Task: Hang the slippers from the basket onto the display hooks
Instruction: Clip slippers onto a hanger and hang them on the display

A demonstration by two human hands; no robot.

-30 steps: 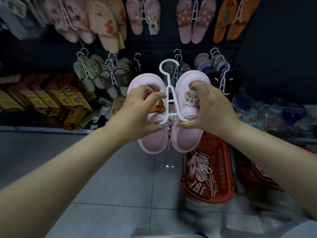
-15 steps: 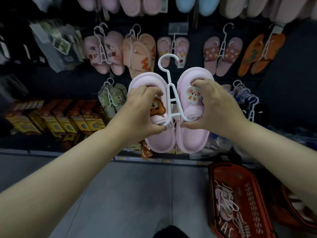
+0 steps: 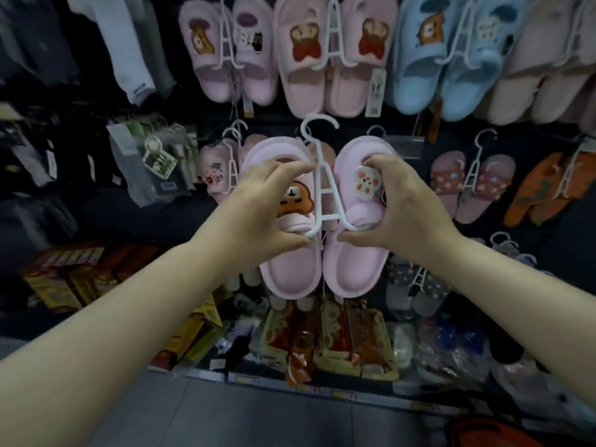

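**Status, L to R**

- L hand (image 3: 261, 211): grip clamped on the L slipper of the pink slippers (image 3: 290, 275). Fingers lie over the strap top, thumb underneath by the hanger's bottom bar.
- Centre: the pair is held in the air in front of the display wall (image 3: 80, 195), not yet hung. Long axis approx. vertical, strap ends up, heels down. The white hanger (image 3: 324, 188) sits between the two slippers. Its hook (image 3: 319, 122) is on top, and the opening appears to face R.
- R hand (image 3: 406, 208): grip clamped on the R slipper. Fingers curl over the strap beside the cartoon badge (image 3: 367, 183), thumb at the hanger's bottom bar.
- Far R, mid row: dotted pair (image 3: 471, 185) and orange pair (image 3: 548, 188), both already hung.
- Bottom R corner: a red edge, prob. the basket (image 3: 490, 433).

**Key relation**

The hook stands straight above both grips, midway between them, so neither hand is nearer. The target peg should lie beyond the hook, toward the wall. No free peg can be made out, since the pair covers that area.

**Next move (est.)**

Push the pair fwd with the axis kept vertical, pass the hook over a peg, then lower. Risk: tilt to either side may snag hangers on adjacent pairs.
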